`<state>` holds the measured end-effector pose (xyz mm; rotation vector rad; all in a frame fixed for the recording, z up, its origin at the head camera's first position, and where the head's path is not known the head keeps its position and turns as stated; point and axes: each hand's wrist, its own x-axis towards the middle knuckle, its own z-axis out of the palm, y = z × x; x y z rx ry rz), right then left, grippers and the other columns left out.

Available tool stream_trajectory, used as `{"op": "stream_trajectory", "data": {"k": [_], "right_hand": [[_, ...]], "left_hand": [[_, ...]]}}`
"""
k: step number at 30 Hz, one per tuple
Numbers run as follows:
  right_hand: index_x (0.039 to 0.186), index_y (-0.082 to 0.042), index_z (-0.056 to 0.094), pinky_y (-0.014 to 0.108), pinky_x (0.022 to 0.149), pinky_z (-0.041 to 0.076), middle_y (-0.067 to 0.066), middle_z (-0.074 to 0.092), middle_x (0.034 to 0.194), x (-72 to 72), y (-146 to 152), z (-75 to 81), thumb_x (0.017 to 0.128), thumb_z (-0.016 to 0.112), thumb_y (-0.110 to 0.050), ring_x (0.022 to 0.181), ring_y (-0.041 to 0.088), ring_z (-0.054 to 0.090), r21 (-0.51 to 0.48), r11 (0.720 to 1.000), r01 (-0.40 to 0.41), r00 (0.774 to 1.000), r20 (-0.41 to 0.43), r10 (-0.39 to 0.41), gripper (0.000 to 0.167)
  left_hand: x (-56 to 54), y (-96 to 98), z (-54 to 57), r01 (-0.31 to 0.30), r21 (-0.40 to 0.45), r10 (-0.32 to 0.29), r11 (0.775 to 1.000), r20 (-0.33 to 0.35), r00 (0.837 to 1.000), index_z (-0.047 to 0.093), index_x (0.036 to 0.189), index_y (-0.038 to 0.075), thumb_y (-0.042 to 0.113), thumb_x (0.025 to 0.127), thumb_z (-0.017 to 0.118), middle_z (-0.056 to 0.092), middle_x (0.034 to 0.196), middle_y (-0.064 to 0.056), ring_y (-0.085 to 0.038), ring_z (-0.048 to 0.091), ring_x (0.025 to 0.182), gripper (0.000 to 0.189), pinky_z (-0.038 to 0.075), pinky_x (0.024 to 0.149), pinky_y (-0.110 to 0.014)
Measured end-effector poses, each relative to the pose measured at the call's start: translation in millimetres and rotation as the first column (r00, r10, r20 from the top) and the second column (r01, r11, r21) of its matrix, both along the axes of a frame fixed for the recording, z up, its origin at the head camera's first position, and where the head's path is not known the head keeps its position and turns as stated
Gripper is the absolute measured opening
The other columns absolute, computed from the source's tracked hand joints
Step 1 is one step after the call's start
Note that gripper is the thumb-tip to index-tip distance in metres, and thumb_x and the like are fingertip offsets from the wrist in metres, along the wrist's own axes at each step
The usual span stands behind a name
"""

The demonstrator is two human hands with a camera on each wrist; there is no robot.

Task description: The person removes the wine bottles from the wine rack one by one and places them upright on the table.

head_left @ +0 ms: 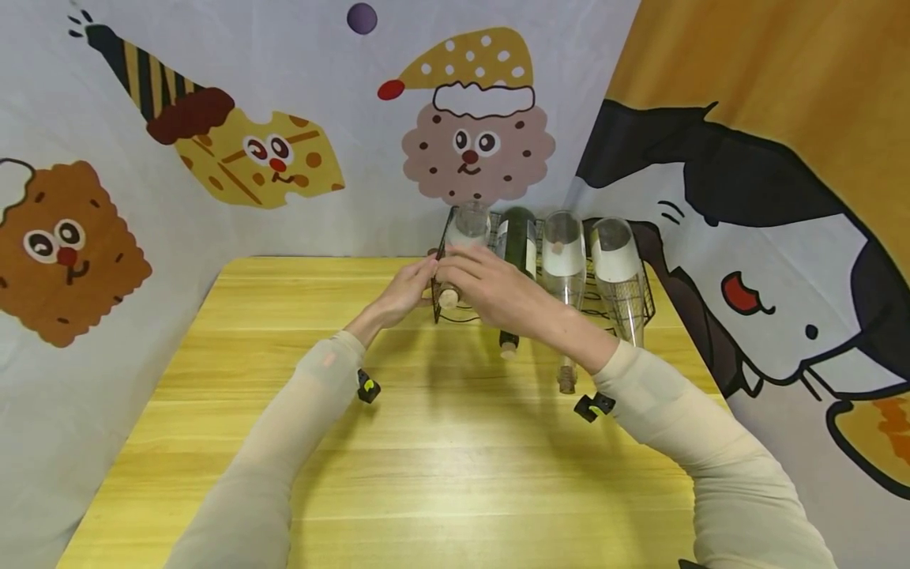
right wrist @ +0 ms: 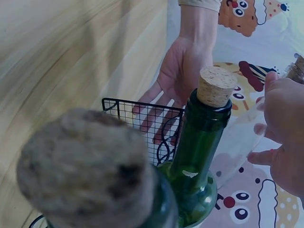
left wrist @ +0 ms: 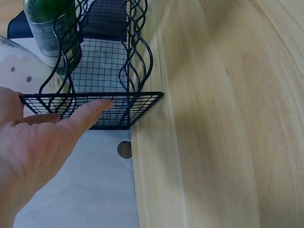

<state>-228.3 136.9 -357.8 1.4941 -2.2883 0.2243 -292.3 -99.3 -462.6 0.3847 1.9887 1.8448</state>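
Note:
My right hand point(head_left: 498, 284) grips the neck of a clear glass bottle point(head_left: 471, 223), whose cork point(head_left: 449, 298) points toward me below the fingers. That bottle lies tilted at the left end of a black wire rack point(left wrist: 154, 97). My left hand point(head_left: 405, 292) is at the rack's left end. Its extended thumb point(left wrist: 92, 111) and fingers lie against the outside of the mesh end panel point(right wrist: 142, 103). Just right of the held bottle, a corked green bottle point(head_left: 517, 229) rests in the rack, partly covered by my right hand and forearm.
Two more clear bottles, one in the middle point(head_left: 563, 253) and one at the right point(head_left: 617, 253), lie in the rack with their necks toward me. The rack stands at the back of a wooden table point(head_left: 441, 458), close to a printed cloth backdrop point(head_left: 370, 213).

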Motion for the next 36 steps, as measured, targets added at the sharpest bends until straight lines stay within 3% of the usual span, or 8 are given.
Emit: {"op": "stream_trajectory", "data": {"k": [6,17,21,32,36], "right_hand": [[0.138,0.000,0.069,0.051,0.134,0.049,0.015,0.076,0.142,1.1,3,1.6,0.092,0.064,0.023,0.148,0.040,0.063,-0.122,0.992,-0.039,0.999,-0.001,0.039,0.051],[0.134,0.002,0.067,0.050,0.130,0.053,0.020,0.074,0.144,7.2,10,11.3,0.076,0.058,0.032,0.146,0.042,0.064,-0.216,0.976,-0.035,0.997,0.060,0.049,0.066],[0.133,0.000,0.068,0.050,0.125,0.058,0.020,0.074,0.144,13.0,12,19.1,0.078,0.057,0.032,0.145,0.042,0.065,-0.237,0.971,-0.018,0.998,0.053,0.031,0.064],[0.134,0.001,0.070,0.042,0.093,0.071,0.022,0.074,0.145,31.8,18,39.9,0.078,0.056,0.032,0.140,0.043,0.068,-0.279,0.960,-0.006,0.999,0.049,0.020,0.065],[0.134,0.002,0.068,0.046,0.103,0.069,0.025,0.074,0.143,36.5,21,46.0,0.079,0.054,0.033,0.138,0.044,0.070,-0.317,0.948,-0.037,0.998,0.033,0.050,0.064]], "left_hand": [[0.6,1.1,0.2,-0.002,0.003,0.002,1.000,-0.002,1.000,0.014,0.183,0.012,0.044,0.125,0.031,0.015,0.192,-0.013,-0.043,0.030,0.174,0.068,0.043,0.133,-0.070],[-1.2,3.4,-2.5,-0.020,0.009,0.020,1.000,0.003,1.000,0.014,0.182,0.009,0.043,0.125,0.031,0.009,0.193,-0.012,-0.047,0.023,0.175,0.068,0.041,0.133,-0.071],[-0.2,3.9,-1.7,-0.027,0.006,0.027,1.000,-0.002,1.000,0.016,0.182,0.009,0.042,0.125,0.031,0.008,0.193,-0.012,-0.049,0.020,0.175,0.068,0.040,0.133,-0.073],[-0.8,4.1,-3.0,-0.034,-0.017,0.033,0.999,-0.036,0.999,0.017,0.181,0.006,0.041,0.125,0.030,0.008,0.193,-0.010,-0.043,0.017,0.177,0.067,0.042,0.131,-0.073],[0.6,4.3,-1.9,-0.040,-0.032,0.039,0.999,-0.038,0.999,0.015,0.182,0.007,0.042,0.125,0.030,0.008,0.193,-0.009,-0.038,0.016,0.178,0.068,0.044,0.132,-0.071]]}}
